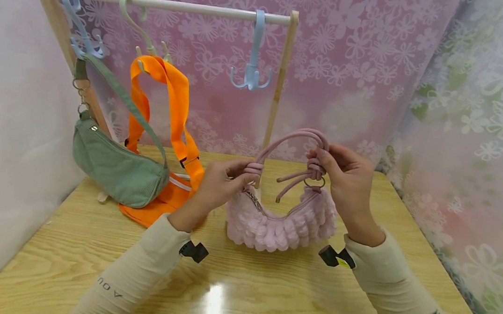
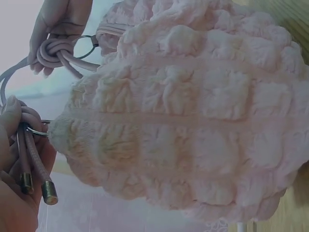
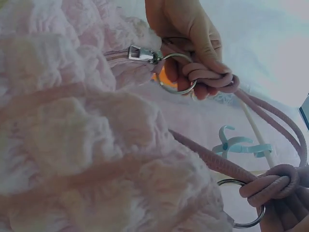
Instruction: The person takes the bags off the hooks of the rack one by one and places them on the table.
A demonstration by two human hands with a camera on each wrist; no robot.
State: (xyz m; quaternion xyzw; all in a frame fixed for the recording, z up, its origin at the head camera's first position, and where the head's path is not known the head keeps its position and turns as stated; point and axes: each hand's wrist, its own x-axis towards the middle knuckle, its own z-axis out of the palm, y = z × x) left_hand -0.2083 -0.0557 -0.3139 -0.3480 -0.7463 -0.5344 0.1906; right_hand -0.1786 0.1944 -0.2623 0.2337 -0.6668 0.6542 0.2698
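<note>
A pink, puffy quilted handbag (image 1: 279,228) is held upright in front of me by its cord handle (image 1: 294,134). My left hand (image 1: 216,181) pinches the handle at its left knot (image 1: 254,168). On the other side, my right hand (image 1: 351,180) grips the cord at the right knot (image 1: 315,169), just above a metal ring (image 1: 315,184). Two loose cord ends with metal tips (image 2: 49,193) dangle from that knot in the head view. A silver zipper pull (image 3: 141,53) shows in the right wrist view. Whether the bag's bottom touches the table cannot be told.
A rack with a white rail (image 1: 190,7) stands behind. Its right-hand light-blue hook (image 1: 252,75) bears nothing. At left, a green corduroy bag (image 1: 116,165) and an orange bag (image 1: 154,209) hang by their straps from other hooks, over the wooden table (image 1: 104,244).
</note>
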